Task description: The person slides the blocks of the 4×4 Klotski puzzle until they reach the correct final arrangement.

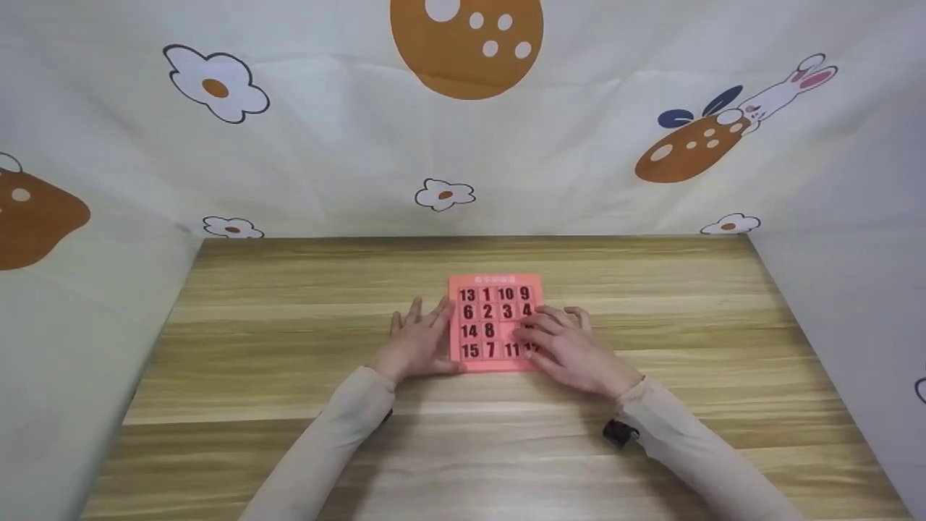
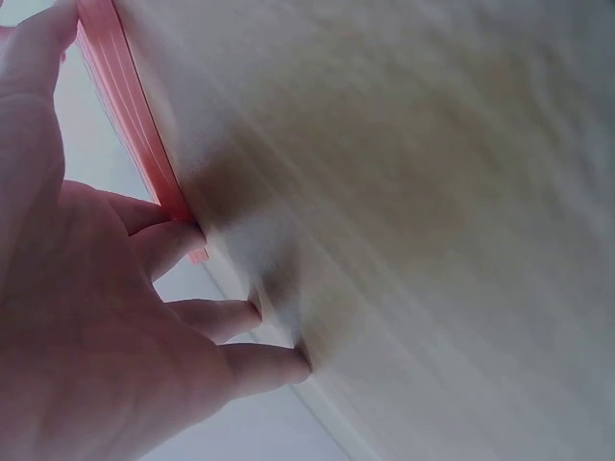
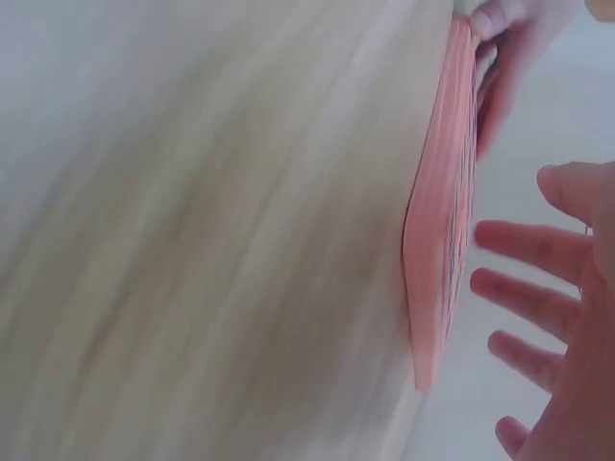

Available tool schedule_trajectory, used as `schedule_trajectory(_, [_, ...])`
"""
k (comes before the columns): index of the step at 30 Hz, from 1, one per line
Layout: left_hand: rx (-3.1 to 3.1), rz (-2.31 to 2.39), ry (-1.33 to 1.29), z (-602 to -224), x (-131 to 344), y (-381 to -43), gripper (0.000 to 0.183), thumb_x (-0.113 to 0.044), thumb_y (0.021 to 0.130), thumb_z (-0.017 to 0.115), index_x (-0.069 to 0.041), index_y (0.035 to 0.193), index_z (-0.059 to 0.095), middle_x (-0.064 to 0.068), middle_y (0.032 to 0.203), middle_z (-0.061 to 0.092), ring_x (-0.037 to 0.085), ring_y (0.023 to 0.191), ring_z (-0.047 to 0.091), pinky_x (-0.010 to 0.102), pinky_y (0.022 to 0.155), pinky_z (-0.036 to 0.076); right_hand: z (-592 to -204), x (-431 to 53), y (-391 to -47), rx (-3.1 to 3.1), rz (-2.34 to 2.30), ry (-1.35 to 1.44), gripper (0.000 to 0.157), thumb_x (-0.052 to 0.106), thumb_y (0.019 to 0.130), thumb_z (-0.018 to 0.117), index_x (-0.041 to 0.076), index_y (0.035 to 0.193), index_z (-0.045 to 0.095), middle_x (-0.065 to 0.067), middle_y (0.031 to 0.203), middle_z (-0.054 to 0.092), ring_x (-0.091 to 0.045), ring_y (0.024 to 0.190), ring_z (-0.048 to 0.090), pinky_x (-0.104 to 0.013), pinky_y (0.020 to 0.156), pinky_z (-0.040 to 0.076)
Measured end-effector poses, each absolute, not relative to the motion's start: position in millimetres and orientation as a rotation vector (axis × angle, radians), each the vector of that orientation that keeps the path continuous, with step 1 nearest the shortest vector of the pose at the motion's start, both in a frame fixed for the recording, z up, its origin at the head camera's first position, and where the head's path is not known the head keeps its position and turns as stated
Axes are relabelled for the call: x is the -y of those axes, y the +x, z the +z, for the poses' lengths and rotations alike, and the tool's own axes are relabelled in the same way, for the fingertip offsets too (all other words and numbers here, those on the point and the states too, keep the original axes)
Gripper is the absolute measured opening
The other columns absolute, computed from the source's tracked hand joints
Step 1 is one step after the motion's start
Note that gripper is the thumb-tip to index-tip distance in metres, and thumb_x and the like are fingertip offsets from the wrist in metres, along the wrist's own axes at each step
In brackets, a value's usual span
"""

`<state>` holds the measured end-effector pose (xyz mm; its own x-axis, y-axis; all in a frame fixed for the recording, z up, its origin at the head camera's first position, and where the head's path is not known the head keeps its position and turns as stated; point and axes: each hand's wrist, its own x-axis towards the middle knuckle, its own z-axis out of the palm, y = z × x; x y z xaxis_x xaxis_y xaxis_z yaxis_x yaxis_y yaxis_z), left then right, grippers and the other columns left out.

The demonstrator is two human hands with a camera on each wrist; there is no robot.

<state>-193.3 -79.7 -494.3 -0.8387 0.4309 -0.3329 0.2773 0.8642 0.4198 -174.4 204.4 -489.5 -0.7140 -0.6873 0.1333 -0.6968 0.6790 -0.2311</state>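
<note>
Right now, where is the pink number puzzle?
In the head view, the puzzle lies just right of centre, the left hand at its left edge, the right hand over its right side.

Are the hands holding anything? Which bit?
Nothing looks gripped. The left hand only touches the left edge of the pink rectangular plastic-looking number board; the right hand is over its right side.

Bench (image 1: pixel 289 325): wood-grain top, tan and brown streaks, pale sheen at near middle. Backdrop (image 1: pixel 325 152): off-white, cloth-like, lightly creased, standing at back and both sides; printed with outlined white flowers (image 1: pixel 242 83), spotted orange-brown shapes (image 1: pixel 463 69), one white rabbit (image 1: pixel 778 95). Light: soft.
</note>
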Motion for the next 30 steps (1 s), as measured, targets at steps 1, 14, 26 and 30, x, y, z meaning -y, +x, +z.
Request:
schedule_trajectory(1, [-2.614, 0.494, 0.522, -495, 80, -193, 0.112, -0.061, 0.077, 0.070, -0.013, 0.156, 0.008, 0.003, 0.160, 0.004, 0.042, 0.142, -0.008, 0.062, 0.111, -0.003, -490, -199, -174, 2.852, 0.415, 1.197, 0.039, 0.034, 0.097, 0.054, 0.014, 0.131, 0.060, -0.008, 0.139, 0.052, -0.034, 0.132, 0.037, -0.060, 0.104, 0.023])
schedule_trajectory(14, [-2.615, 0.489, 0.529, -494, 81, -194, 0.111, -0.060, 0.077, 0.071, -0.012, 0.156, 0.010, 0.003, 0.161, 0.006, 0.042, 0.143, -0.006, 0.063, 0.111, -0.002, -496, -183, -175, 2.875, 0.416, 1.187, 0.041, 0.034, 0.098, 0.054, 0.013, 0.132, 0.059, -0.007, 0.139, 0.052, -0.033, 0.134, 0.036, -0.064, 0.105, 0.022])
schedule_trajectory(26, [-2.618, 0.461, 0.520, -493, 82, -195, 0.112, -0.064, 0.076, 0.068, -0.013, 0.156, 0.009, 0.002, 0.160, 0.006, 0.041, 0.143, -0.005, 0.062, 0.111, -0.001, -493, -149, -176, 2.935, 0.346, 1.323, 0.051, 0.040, 0.101, 0.044, 0.015, 0.146, 0.045, -0.006, 0.151, 0.038, -0.031, 0.141, 0.025, -0.063, 0.111, 0.014])
schedule_trajectory(30, [-2.622, 0.461, 0.526, -494, 82, -194, 0.112, -0.066, 0.076, 0.067, -0.013, 0.156, 0.008, 0.002, 0.160, 0.005, 0.041, 0.143, -0.005, 0.063, 0.111, -0.001, -495, -144, -176, 2.941, 0.345, 1.334, 0.050, 0.041, 0.102, 0.042, 0.016, 0.145, 0.045, -0.004, 0.152, 0.038, -0.030, 0.142, 0.024, -0.062, 0.111, 0.012])
